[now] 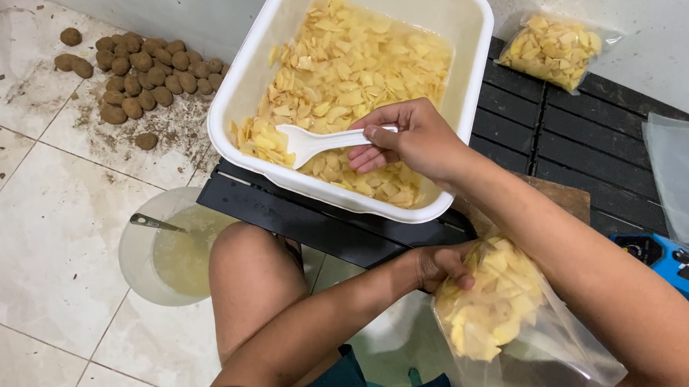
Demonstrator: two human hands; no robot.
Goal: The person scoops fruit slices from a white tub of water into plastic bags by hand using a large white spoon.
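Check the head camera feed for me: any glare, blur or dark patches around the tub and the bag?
Head view: even, soft light; the slices in the white tub look sharp. Head view: mild sheen on the clear bag that the left hand holds open, contents still readable. Head view: the right hand and white spoon show no motion blur. Head view: the floor tiles curve slightly towards the edges.

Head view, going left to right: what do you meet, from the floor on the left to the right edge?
Pile of brown tubers → clear bucket with a metal tool → white tub of yellow slices → right hand on the white spoon → sealed bag of slices → empty clear bag.
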